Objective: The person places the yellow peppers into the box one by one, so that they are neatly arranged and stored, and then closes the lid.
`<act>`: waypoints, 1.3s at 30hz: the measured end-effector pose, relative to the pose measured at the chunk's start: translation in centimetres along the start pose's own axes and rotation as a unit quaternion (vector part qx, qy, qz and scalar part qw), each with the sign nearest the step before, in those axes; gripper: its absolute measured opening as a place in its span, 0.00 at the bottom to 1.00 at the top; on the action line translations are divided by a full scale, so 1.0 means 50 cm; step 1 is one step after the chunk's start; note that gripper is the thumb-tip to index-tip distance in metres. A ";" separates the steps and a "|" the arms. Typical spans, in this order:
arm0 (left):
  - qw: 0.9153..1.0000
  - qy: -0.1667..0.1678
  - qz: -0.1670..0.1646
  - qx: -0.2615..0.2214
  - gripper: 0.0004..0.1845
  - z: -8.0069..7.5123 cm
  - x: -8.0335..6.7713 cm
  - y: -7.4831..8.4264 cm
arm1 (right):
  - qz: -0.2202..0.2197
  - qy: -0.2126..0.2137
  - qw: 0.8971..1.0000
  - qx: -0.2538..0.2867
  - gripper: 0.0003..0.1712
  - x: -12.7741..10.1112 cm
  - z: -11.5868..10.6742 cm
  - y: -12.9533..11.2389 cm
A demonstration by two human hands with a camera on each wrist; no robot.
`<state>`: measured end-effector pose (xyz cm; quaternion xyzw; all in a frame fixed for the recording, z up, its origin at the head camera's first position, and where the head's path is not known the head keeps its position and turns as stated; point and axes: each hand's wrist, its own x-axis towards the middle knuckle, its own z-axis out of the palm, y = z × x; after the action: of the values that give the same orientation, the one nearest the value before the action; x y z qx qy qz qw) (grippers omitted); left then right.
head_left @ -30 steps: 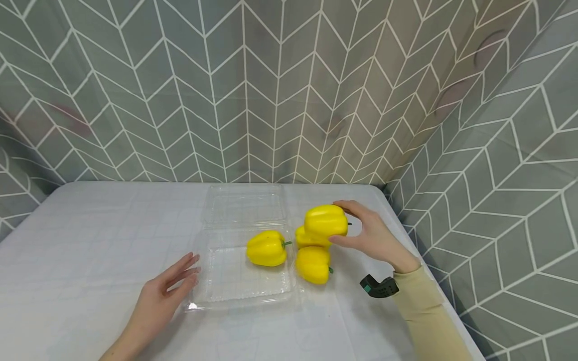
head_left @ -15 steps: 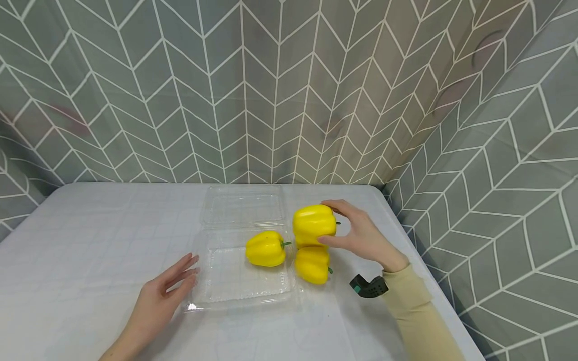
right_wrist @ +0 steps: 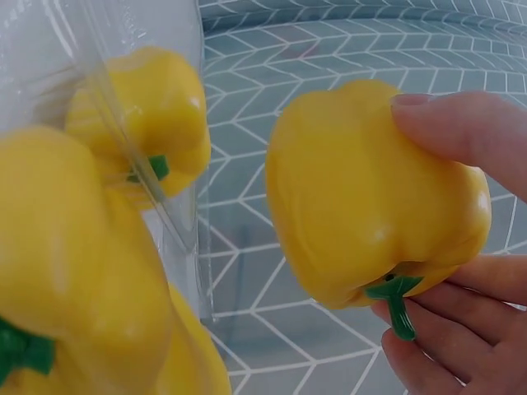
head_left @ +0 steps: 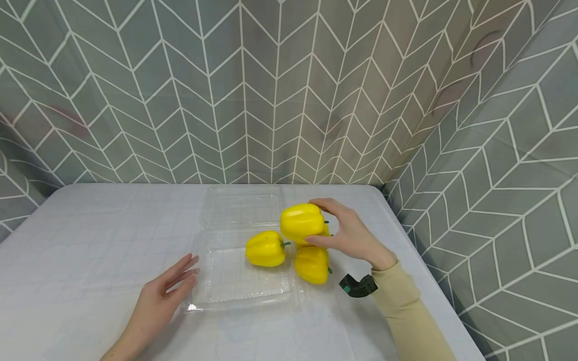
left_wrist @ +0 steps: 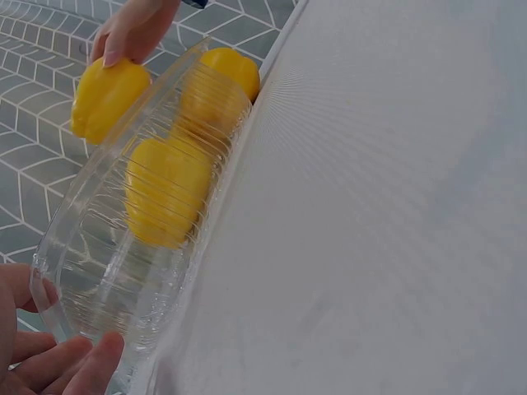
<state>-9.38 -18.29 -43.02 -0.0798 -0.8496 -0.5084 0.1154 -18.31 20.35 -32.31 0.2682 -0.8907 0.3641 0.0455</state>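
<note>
Yellow pepper (head_left: pixel 301 222), right of frame centre, sat clamped in my right hand (head_left: pixel 349 235) fingers above the clear tray (head_left: pixel 235 288); my left hand (head_left: pixel 164 293) lay flat, fingers apart, steadying its near corner. I judged a slow, level lowering beside the boxed pepper (head_left: pixel 265 248) best.

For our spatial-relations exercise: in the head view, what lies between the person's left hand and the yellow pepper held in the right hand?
In the head view, the clear plastic tray lies between the left hand and the held pepper, with another yellow pepper resting inside it.
</note>
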 end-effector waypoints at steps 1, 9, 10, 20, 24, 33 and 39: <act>1.000 0.001 0.003 0.000 0.28 0.000 0.000 0.000 | -0.001 0.000 1.000 0.002 0.44 0.001 0.002 -0.001; 1.000 0.003 0.008 0.000 0.28 0.000 -0.001 -0.003 | 0.001 -0.009 1.000 0.017 0.42 0.014 0.025 -0.015; 1.000 0.003 0.007 -0.001 0.28 0.000 -0.001 -0.003 | -0.001 -0.012 1.000 0.019 0.42 0.017 0.028 -0.017; 1.000 0.004 0.002 -0.003 0.28 0.000 -0.002 -0.005 | -0.034 -0.021 0.999 0.028 0.42 0.033 0.061 -0.039; 1.000 0.009 0.013 -0.011 0.27 0.000 -0.004 -0.006 | -0.039 -0.023 0.999 0.025 0.41 0.038 0.076 -0.050; 1.000 0.003 0.008 -0.013 0.28 0.001 -0.002 -0.005 | -0.050 -0.036 0.998 0.018 0.41 0.047 0.112 -0.062; 1.000 -0.001 -0.003 -0.008 0.28 0.002 -0.001 -0.002 | -0.048 -0.048 0.997 0.024 0.40 0.053 0.126 -0.071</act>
<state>-9.39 -18.28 -43.17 -0.0791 -0.8462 -0.5149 0.1122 -18.04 12.84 -33.97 0.3283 -0.8692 0.3696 0.0139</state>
